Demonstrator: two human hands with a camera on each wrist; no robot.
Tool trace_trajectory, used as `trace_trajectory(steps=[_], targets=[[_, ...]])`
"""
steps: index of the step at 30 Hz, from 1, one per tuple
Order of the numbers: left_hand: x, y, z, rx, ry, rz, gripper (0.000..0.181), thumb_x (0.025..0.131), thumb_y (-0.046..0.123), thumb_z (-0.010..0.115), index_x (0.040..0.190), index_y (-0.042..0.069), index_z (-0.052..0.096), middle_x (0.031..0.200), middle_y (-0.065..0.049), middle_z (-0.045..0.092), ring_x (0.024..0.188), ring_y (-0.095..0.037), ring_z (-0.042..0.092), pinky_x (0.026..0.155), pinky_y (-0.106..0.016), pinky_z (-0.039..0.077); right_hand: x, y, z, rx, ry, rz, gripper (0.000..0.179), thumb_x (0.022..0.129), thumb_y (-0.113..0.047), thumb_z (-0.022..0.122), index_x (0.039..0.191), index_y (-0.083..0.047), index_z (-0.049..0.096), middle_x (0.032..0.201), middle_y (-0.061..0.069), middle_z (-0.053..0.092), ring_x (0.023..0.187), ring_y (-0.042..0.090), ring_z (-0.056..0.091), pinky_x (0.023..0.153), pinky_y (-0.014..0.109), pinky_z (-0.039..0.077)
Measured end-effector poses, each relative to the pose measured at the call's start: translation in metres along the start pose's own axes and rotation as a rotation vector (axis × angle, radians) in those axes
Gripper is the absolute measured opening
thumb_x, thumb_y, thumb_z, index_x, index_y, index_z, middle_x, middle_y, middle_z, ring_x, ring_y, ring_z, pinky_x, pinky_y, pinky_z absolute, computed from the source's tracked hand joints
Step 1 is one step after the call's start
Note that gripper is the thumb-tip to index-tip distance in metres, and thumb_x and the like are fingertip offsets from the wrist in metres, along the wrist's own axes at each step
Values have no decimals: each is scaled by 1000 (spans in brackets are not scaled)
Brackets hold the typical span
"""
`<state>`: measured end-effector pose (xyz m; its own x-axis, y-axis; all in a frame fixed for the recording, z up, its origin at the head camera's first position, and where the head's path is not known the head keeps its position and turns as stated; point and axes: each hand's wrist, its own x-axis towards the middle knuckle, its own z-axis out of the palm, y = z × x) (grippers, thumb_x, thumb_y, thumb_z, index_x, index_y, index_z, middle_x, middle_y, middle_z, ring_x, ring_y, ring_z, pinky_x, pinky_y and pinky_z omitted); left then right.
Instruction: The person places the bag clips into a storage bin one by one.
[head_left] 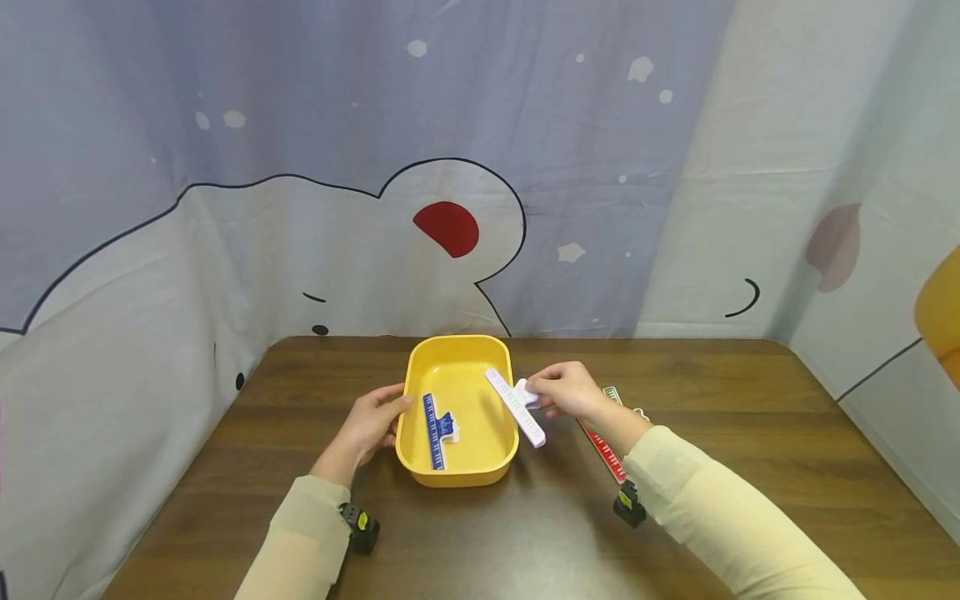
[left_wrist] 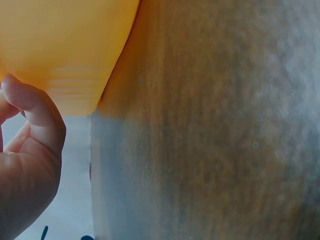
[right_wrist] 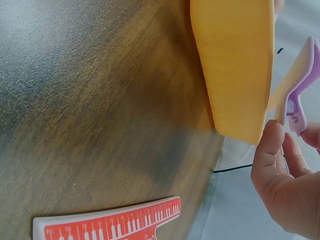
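Note:
My right hand (head_left: 573, 390) pinches the handle end of a lilac clip (head_left: 516, 408) with a long piano-key bar. The clip hangs tilted over the right rim of a yellow plastic tray (head_left: 456, 480). On the tray's left side my left hand (head_left: 372, 423) grips the wall, thumb at the rim. A blue clip (head_left: 432, 433) with the same key pattern lies inside the tray, near its left wall. Beneath my right wrist a red clip (head_left: 609, 457) lies on the table, partly covered; the right wrist view shows its red key bar (right_wrist: 115, 222) more fully.
A green-edged clip (head_left: 612, 394) shows partly behind my right hand, beside the red one. The brown wooden table (head_left: 720, 467) ends at a printed curtain (head_left: 585, 167) at the back. Curtain also hangs along both sides.

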<state>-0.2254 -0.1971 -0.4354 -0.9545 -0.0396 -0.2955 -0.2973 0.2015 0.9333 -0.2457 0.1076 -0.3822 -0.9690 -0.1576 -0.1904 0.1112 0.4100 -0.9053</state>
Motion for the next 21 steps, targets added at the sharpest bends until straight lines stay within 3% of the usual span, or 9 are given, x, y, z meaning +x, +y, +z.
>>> trace_trajectory(steps=[21], targets=[[-1,1,0,6,-1,-4,48,95,29,56,139,15,45,98,-15,62,65,-19,59,56,-25,53,0,-11,13,25,-25,0,24,84,-8,62,101,9,67,77,9,66,61,12,61,50,24,53]])
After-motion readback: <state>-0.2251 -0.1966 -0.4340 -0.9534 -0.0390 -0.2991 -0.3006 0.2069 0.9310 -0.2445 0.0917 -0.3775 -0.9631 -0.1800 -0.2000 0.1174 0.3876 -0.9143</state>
